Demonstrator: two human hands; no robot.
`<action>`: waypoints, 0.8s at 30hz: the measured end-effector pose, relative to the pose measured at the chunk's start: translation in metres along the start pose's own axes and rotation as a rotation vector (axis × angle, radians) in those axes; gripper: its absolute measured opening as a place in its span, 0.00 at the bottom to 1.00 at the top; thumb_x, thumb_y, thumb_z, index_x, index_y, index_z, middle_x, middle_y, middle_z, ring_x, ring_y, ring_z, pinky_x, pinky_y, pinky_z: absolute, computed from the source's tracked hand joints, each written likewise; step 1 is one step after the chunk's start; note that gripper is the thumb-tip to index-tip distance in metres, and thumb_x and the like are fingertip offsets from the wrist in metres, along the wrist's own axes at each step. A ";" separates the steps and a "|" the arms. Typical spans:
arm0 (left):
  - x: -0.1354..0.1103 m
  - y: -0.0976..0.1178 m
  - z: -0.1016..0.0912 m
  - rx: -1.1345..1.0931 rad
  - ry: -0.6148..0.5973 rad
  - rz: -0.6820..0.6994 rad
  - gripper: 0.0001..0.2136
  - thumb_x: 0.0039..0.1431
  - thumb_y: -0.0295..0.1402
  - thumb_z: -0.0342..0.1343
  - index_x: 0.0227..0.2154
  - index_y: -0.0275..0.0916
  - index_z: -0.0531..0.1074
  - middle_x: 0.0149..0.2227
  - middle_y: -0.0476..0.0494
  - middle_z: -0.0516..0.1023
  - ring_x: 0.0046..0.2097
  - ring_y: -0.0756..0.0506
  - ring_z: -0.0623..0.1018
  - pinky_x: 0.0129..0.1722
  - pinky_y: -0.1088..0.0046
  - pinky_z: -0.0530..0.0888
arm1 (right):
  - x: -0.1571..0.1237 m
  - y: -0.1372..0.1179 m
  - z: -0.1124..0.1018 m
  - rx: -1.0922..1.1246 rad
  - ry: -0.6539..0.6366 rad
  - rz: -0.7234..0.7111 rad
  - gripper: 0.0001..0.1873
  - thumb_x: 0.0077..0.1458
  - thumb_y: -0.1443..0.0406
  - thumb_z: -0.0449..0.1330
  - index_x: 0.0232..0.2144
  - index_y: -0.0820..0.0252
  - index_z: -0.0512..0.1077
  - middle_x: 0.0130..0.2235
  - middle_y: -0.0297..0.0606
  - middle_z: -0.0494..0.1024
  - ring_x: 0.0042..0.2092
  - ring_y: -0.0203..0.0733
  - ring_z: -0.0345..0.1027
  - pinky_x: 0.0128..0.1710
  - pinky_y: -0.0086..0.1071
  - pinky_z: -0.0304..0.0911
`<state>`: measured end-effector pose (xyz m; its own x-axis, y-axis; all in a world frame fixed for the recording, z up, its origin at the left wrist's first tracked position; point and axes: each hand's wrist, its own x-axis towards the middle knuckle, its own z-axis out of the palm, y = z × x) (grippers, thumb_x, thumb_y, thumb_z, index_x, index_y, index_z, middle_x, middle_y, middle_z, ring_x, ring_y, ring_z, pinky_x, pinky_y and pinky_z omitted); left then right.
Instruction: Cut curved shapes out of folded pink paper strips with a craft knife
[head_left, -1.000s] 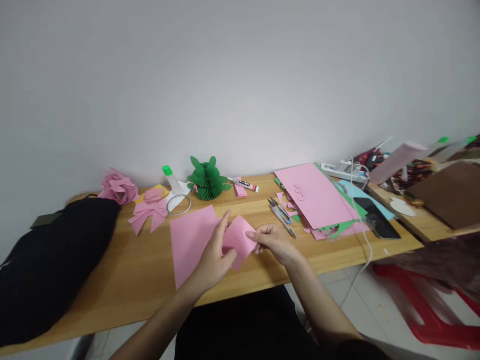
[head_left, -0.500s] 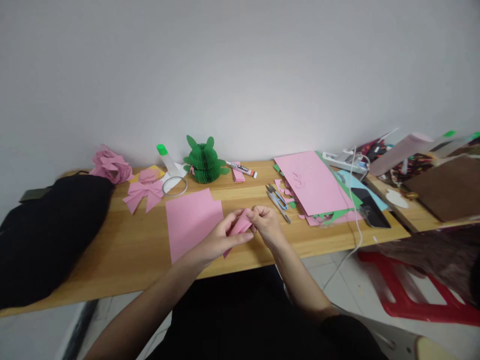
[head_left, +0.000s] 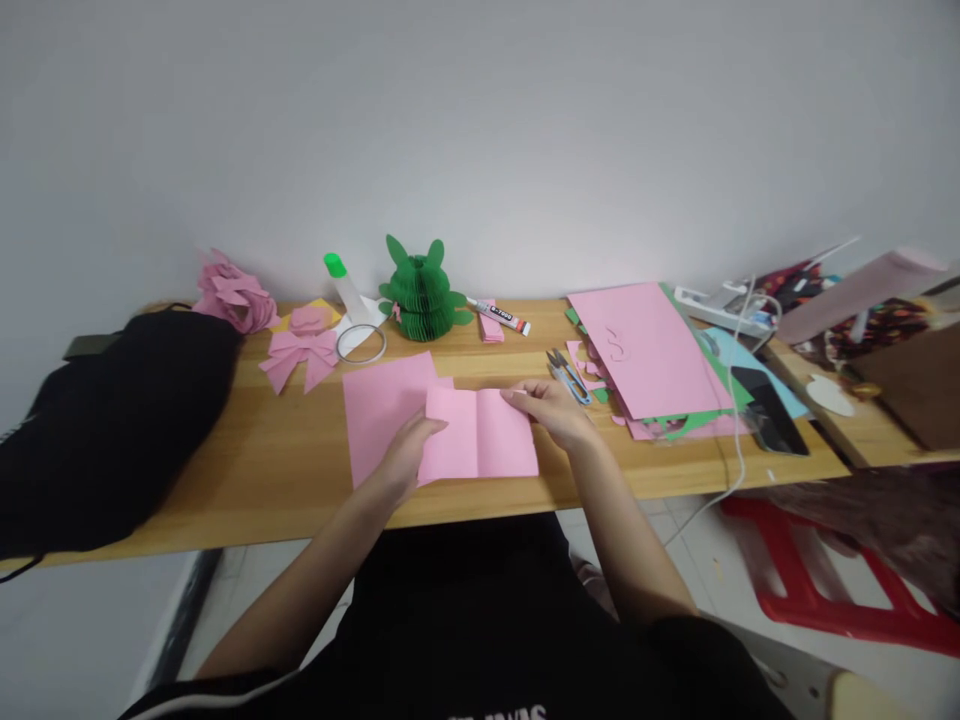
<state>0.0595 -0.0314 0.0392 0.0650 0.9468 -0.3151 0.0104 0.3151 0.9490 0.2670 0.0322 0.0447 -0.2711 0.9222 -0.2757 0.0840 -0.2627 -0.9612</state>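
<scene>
A small pink paper square (head_left: 480,435) with a vertical crease down its middle is spread open between my hands, just above the wooden table (head_left: 262,480). My left hand (head_left: 409,455) grips its left edge with fingers pinched. My right hand (head_left: 551,410) pinches its upper right corner. A larger pink sheet (head_left: 382,405) lies flat on the table under and behind the left side of the square.
A black bag (head_left: 105,425) fills the left end. Pink paper bows (head_left: 300,355), a glue bottle (head_left: 345,285), a tape ring (head_left: 360,343), a green paper ornament (head_left: 424,290) and a glue tube (head_left: 502,317) line the back. Snips (head_left: 568,375), paper sheets (head_left: 649,350) and a phone (head_left: 769,420) lie right.
The pink square was held folded and bunched between both hands; now it is unfolded flat, with my hands apart at its two sides. The camera view shifted slightly.
</scene>
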 end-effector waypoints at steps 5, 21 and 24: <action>0.021 -0.007 -0.004 0.534 0.133 0.322 0.31 0.50 0.24 0.52 0.60 0.36 0.61 0.64 0.32 0.63 0.68 0.33 0.56 0.66 0.46 0.56 | 0.035 0.010 0.001 -0.096 0.009 0.064 0.17 0.38 0.56 0.70 0.18 0.63 0.72 0.17 0.28 0.69 0.21 0.29 0.58 0.23 0.26 0.53; 0.062 -0.021 -0.002 1.404 -0.070 0.603 0.20 0.62 0.18 0.40 0.53 0.29 0.71 0.50 0.29 0.74 0.53 0.37 0.72 0.53 0.55 0.70 | 0.046 0.024 -0.005 -0.133 0.097 0.261 0.21 0.48 0.56 0.71 0.17 0.61 0.68 0.14 0.35 0.72 0.15 0.31 0.64 0.14 0.23 0.59; 0.062 -0.022 -0.001 1.457 -0.072 0.621 0.20 0.62 0.17 0.40 0.52 0.31 0.71 0.51 0.30 0.74 0.54 0.37 0.71 0.53 0.57 0.69 | 0.045 0.032 -0.003 -0.084 0.100 0.257 0.18 0.54 0.58 0.68 0.21 0.63 0.69 0.17 0.32 0.72 0.17 0.29 0.63 0.16 0.22 0.61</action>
<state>0.0624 0.0202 -0.0015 0.4682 0.8808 0.0706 0.8705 -0.4734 0.1345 0.2608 0.0660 0.0015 -0.1354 0.8527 -0.5046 0.2183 -0.4711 -0.8547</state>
